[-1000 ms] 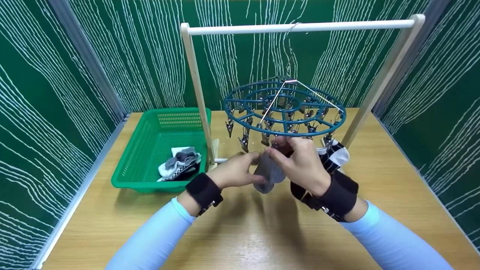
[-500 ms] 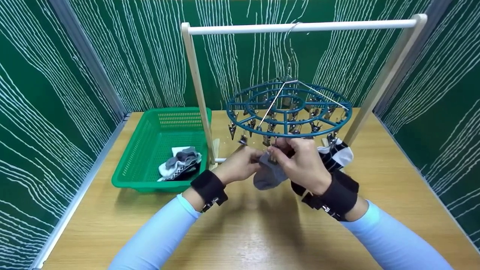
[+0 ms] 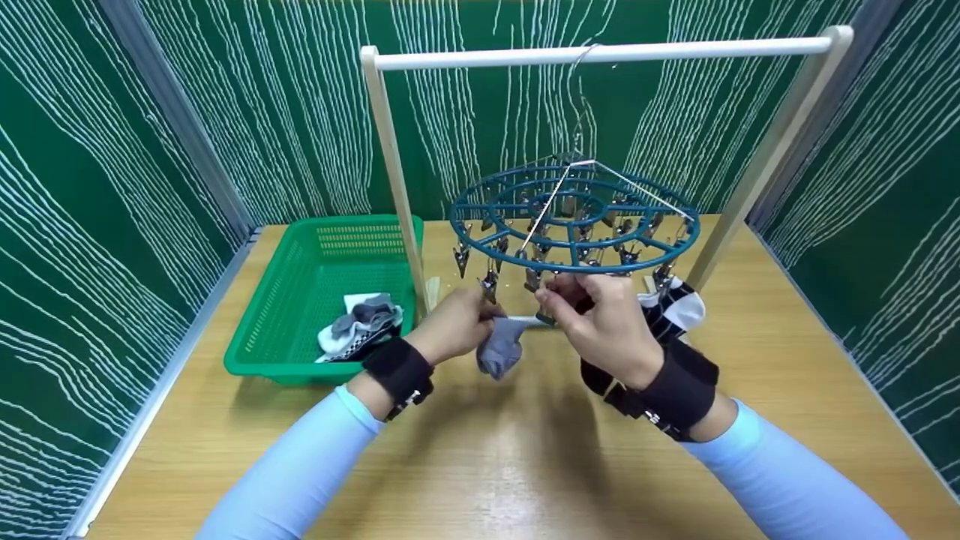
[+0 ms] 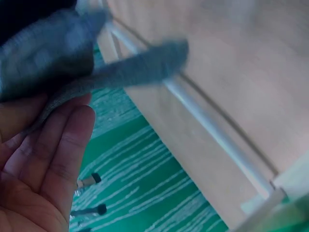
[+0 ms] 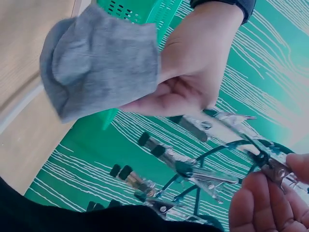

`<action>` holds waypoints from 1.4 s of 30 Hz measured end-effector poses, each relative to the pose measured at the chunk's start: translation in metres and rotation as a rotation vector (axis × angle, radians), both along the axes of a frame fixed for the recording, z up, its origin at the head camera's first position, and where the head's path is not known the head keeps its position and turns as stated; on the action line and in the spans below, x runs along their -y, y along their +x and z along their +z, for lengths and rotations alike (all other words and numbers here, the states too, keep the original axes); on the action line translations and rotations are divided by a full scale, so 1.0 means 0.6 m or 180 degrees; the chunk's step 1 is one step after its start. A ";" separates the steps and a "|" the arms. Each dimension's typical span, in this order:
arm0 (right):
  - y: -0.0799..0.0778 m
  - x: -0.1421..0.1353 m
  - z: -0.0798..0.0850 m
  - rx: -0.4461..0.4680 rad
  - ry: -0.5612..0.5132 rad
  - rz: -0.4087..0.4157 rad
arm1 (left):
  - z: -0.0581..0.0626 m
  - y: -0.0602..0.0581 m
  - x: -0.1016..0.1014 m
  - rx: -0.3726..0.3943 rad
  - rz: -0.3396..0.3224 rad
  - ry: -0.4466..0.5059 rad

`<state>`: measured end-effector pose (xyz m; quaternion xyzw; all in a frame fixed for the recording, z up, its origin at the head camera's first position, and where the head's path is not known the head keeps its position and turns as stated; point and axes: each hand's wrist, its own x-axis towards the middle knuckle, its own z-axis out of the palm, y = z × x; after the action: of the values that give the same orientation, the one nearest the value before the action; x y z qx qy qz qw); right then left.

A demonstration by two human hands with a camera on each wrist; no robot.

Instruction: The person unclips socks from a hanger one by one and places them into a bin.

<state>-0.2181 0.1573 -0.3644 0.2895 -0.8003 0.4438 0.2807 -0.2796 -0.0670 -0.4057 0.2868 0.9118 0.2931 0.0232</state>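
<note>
Your left hand [image 3: 456, 326] pinches a gray sock [image 3: 501, 349] at 7 o'clock from the round blue hanger [image 3: 574, 268]; your right hand [image 3: 604, 322] pinches a metal clip [image 5: 261, 158] below its near rim. At your left hand's 9 o'clock, a green basket [image 3: 281, 370] holds crumpled socks [image 3: 364, 326].

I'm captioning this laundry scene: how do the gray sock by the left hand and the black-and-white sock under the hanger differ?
The gray sock looks plain, while the black-and-white sock is boldly patterned. The left hand holds the gray sock; the black-and-white sock hangs below the round hanger's right side. Both are outside the green basket.
</note>
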 end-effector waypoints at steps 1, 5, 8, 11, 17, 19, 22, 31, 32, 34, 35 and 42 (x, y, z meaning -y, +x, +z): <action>0.000 -0.001 -0.001 0.0009 0.0007 -0.0012 | 0.003 0.000 0.007 0.0040 0.0033 0.0011; 0.000 -0.004 0.000 0.0023 0.0025 -0.0034 | 0.018 -0.001 0.039 0.0165 0.0202 0.0066; 0.000 -0.006 0.004 0.0038 0.0032 -0.0040 | 0.032 -0.002 0.064 0.0117 0.0292 0.0089; 0.002 -0.008 0.007 0.0051 0.0049 -0.0050 | 0.045 -0.004 0.088 0.0016 0.0366 0.0076; 0.000 -0.009 0.005 0.0028 0.0049 -0.0088 | 0.078 -0.004 0.141 -0.0004 0.0551 0.0080; 0.000 -0.010 0.005 0.0046 0.0028 -0.0092 | 0.087 -0.006 0.160 -0.0028 0.0609 0.0087; 0.000 -0.010 0.005 0.0100 0.0000 -0.0091 | 0.101 -0.011 0.188 -0.0071 0.0696 0.0025; 0.001 -0.011 0.005 0.0085 0.0071 -0.0112 | 0.132 -0.037 0.257 -0.0287 0.0908 -0.0401; 0.001 -0.011 0.005 0.0085 0.0074 -0.0114 | 0.133 -0.040 0.261 -0.0325 0.0925 -0.0436; 0.002 -0.011 0.005 0.0086 0.0075 -0.0117 | 0.132 -0.048 0.270 -0.0398 0.0957 -0.0507; 0.002 -0.011 0.005 0.0091 0.0070 -0.0122 | 0.130 -0.051 0.274 -0.0411 0.0981 -0.0533; 0.002 -0.013 0.002 0.0144 0.0046 -0.0138 | 0.105 -0.079 0.285 -0.0406 0.1105 -0.0806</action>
<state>-0.2168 0.1653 -0.3634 0.2640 -0.8157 0.4382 0.2701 -0.3268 -0.2381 -0.3426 0.1382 0.9766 0.1571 -0.0496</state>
